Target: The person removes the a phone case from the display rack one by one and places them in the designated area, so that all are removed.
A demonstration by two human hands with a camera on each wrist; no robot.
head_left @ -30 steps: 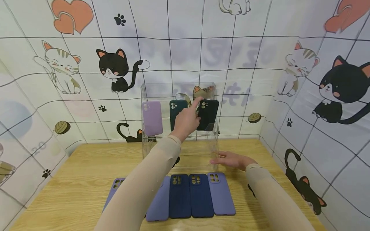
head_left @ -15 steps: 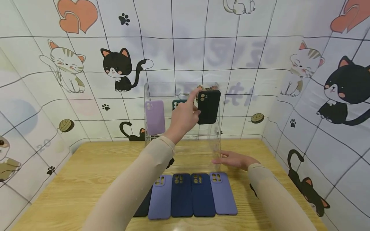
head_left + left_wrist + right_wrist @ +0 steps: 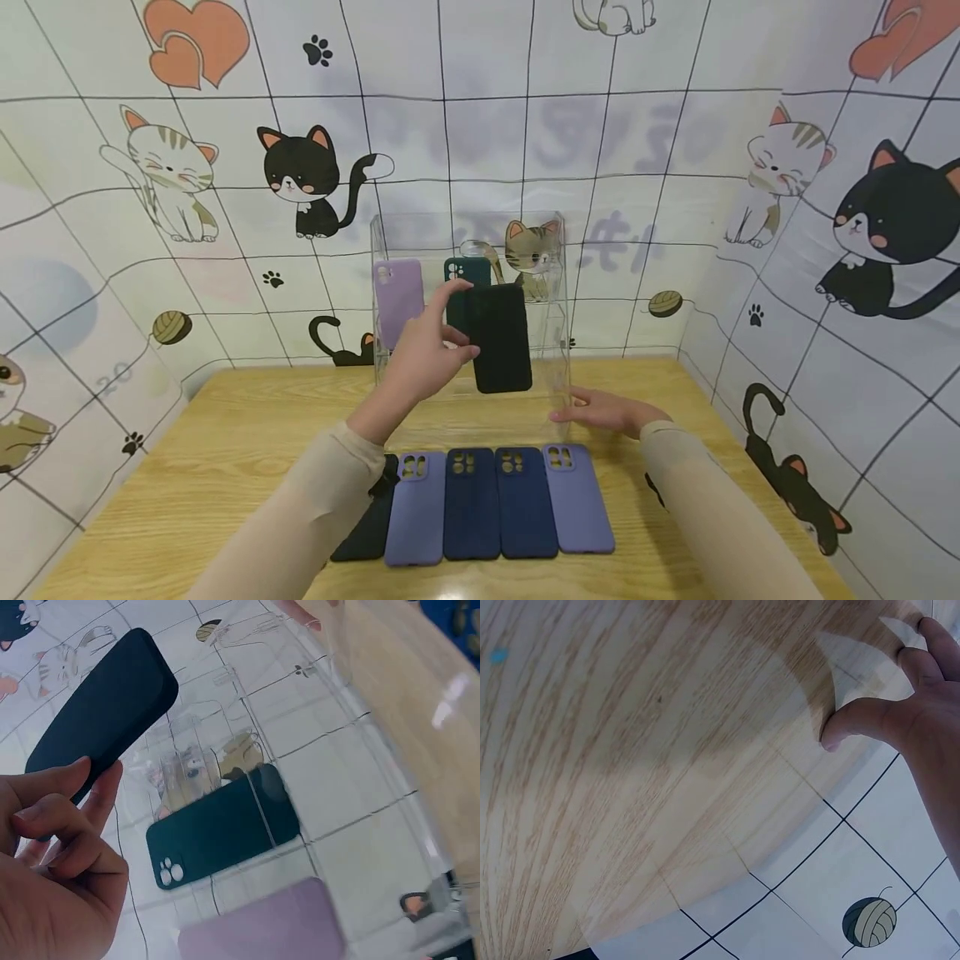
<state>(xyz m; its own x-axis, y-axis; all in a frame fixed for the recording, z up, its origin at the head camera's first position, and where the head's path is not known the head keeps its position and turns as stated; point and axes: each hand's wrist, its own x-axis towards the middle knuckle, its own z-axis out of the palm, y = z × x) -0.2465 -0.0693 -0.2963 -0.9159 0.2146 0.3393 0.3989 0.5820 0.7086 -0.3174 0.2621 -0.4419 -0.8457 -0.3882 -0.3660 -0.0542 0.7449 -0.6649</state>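
Observation:
My left hand (image 3: pixel 427 354) pinches a black phone case (image 3: pixel 501 342) by its side edge, thumb in front and fingers behind, in front of a clear acrylic display stand (image 3: pixel 480 429). In the left wrist view the case (image 3: pixel 105 705) is tilted, with the hand (image 3: pixel 64 877) below it. A lilac phone case (image 3: pixel 397 296) and a dark green phone case (image 3: pixel 467 270) lean on the stand's upper tier; the held case partly covers the green one. My right hand (image 3: pixel 611 414) holds the stand's lower right side, thumb to the front.
In front of the stand, side by side on the wooden table (image 3: pixel 262 433), lie a black case (image 3: pixel 367 525), a periwinkle case (image 3: pixel 416 512), two navy cases (image 3: pixel 471 508) and another periwinkle case (image 3: pixel 579 504). Cat-print sheeting (image 3: pixel 487 133) encloses the back and sides.
The left hand has lifted the black case off the stand's upper right spot, then brought it down, left and closer. The right hand has stayed at the stand's side.

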